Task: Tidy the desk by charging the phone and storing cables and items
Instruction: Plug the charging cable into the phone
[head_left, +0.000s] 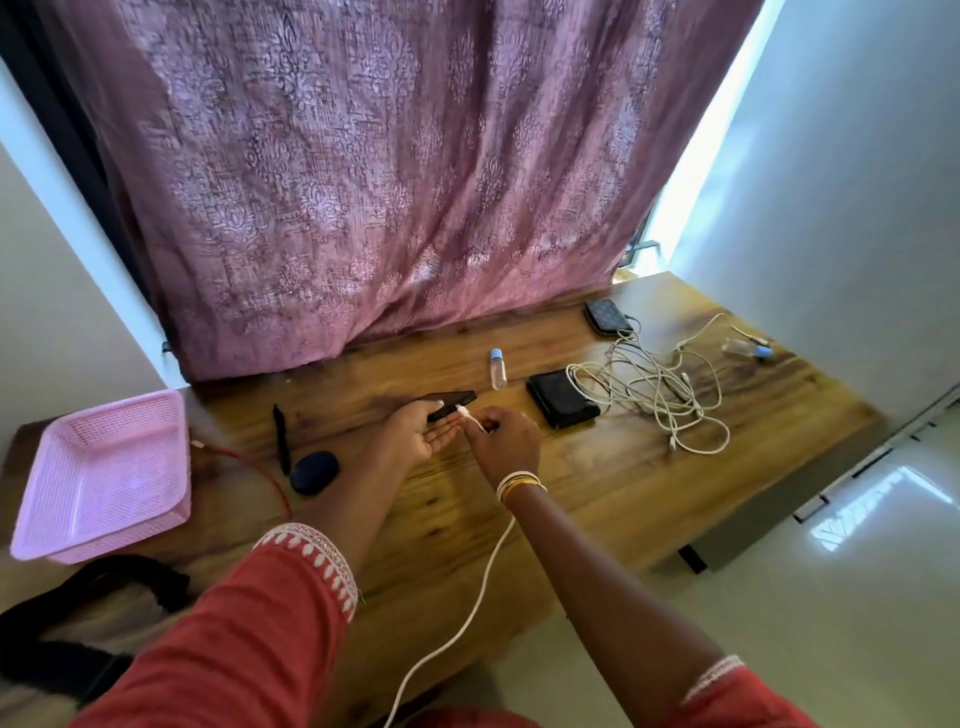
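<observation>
Both our hands meet above the surface (597, 483). Our left hand (415, 434) grips the phone (451, 404); our right hand (506, 441) pinches the white cable (470, 613) plug at its end.

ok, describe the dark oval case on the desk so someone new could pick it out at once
Start at the pink basket on the left end of the wooden desk. Just to its right a black pen lies beside a red cable; the dark oval case sits right of the pen's near end. It is the only rounded, pebble-shaped thing, navy and glossy, unlike the flat black wallet farther right.
</observation>
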